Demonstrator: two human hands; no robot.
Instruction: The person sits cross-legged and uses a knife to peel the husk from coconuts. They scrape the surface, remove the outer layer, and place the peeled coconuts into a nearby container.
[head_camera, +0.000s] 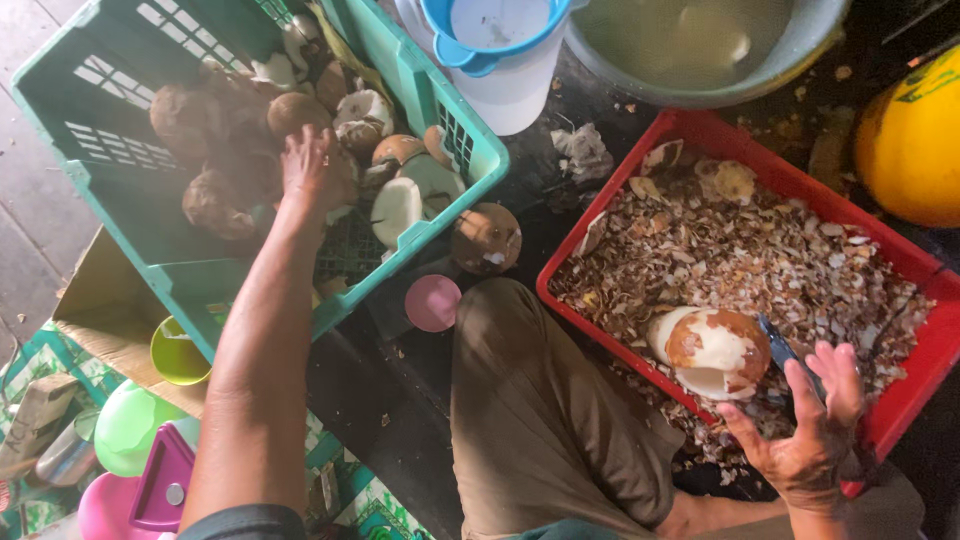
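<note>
My left hand (312, 168) reaches into a green plastic crate (455, 135) and rests on one of several brown coconuts (222, 200), some partly peeled to white. My right hand (812, 430) hovers over the near edge of a red crate (905, 255), its fingers curled around a blue-handled peeler (785, 352). Just left of that hand, a partly peeled coconut (712, 348) lies on a bed of brown shavings (740, 250) inside the red crate.
One loose coconut (485, 238) sits on the dark floor between the crates. A white jug with a blue lid (500, 45) and a grey basin of cloudy water (700, 50) stand behind. A yellow container (915, 140) is at right; a cardboard box (110, 310) and colourful plastic cups (178, 352) at left.
</note>
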